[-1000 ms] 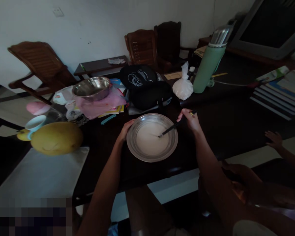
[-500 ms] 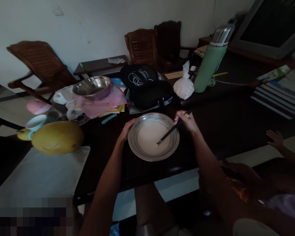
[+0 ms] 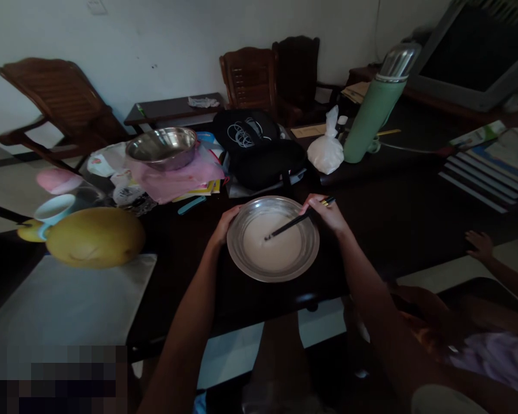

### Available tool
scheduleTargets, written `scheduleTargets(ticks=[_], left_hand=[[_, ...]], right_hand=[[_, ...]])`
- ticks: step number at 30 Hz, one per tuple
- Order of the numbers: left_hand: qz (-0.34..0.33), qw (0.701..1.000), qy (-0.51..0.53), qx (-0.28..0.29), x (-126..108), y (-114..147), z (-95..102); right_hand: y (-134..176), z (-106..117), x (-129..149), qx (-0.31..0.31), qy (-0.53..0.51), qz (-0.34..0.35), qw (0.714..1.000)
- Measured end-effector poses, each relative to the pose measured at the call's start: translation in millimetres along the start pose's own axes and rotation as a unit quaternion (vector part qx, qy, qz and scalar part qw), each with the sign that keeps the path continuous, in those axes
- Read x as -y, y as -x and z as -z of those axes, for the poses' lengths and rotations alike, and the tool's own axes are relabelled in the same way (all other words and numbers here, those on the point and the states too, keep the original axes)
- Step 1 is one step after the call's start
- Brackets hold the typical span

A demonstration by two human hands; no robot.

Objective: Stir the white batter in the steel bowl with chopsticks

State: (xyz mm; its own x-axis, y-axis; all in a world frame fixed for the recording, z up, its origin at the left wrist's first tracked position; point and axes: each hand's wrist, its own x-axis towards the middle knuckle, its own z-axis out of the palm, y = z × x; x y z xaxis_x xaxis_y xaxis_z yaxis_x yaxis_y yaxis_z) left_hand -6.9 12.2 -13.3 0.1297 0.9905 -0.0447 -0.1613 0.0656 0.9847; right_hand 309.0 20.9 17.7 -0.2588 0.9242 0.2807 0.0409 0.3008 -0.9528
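Observation:
A wide metal bowl [image 3: 273,276] stands on the dark table, holding a milky white liquid [image 3: 280,250]. My left hand [image 3: 225,226] is closed on the bowl's left rim. In my right hand [image 3: 326,214] are black chopsticks [image 3: 290,224], slanting down to the left over the bowl, their tips in the liquid. The fingers of my right hand wrap round their upper part, near the gold bands, above the bowl's right rim.
A knotted bag of white powder [image 3: 326,154] and a green thermos [image 3: 373,118] stand behind on the right. Back left are a second metal bowl [image 3: 162,148], a black bag [image 3: 259,155] and a yellow pomelo-like fruit [image 3: 95,237]. Another person's hand [image 3: 479,245] is at right.
The chopstick tips have moved left and slightly away from me through the liquid. My left hand stays on the rim. The view has shifted slightly.

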Motion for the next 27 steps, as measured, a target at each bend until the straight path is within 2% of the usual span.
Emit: scheduleTargets(ticks=[2,4,6,9,11,13,16,18,21,23,27], left_hand=[[0.001,1.000,-0.001,0.003,0,0,-0.5],[0.004,1.000,0.003,0.001,1,-1,-1.0],[0.009,1.000,0.013,-0.007,2,-2,-1.6],[0.019,0.999,0.030,-0.018,4,-4,-2.5],[0.016,0.999,0.040,-0.018,5,-5,-3.4],[0.008,0.999,0.047,-0.013,6,-5,-4.4],[0.004,0.998,0.061,0.007,6,-5,-6.0],[0.004,0.998,0.066,0.022,6,-4,-6.6],[0.012,0.998,0.062,0.018,5,-5,-5.8],[0.028,0.998,0.063,0.008,6,-6,-4.3],[0.048,0.997,0.058,-0.005,8,-10,-1.1]], right_hand=[[-1,3,-2,-0.054,0.018,0.024,0.998],[-1,9,-5,-0.121,-0.012,0.036,0.992],[-1,12,-7,-0.117,-0.036,0.023,0.992],[-2,6,-6,-0.047,-0.036,-0.003,0.998],[-6,1,-3,-0.026,-0.017,0.003,1.000],[-10,0,-2,-0.047,-0.001,0.018,0.999],[-12,6,0,-0.120,-0.009,0.041,0.992],[-11,7,2,-0.112,-0.015,0.031,0.993],[-9,1,5,-0.037,-0.005,-0.005,0.999],[-10,-2,7,-0.018,0.001,-0.013,1.000],[-12,5,8,-0.095,0.022,0.020,0.995]])
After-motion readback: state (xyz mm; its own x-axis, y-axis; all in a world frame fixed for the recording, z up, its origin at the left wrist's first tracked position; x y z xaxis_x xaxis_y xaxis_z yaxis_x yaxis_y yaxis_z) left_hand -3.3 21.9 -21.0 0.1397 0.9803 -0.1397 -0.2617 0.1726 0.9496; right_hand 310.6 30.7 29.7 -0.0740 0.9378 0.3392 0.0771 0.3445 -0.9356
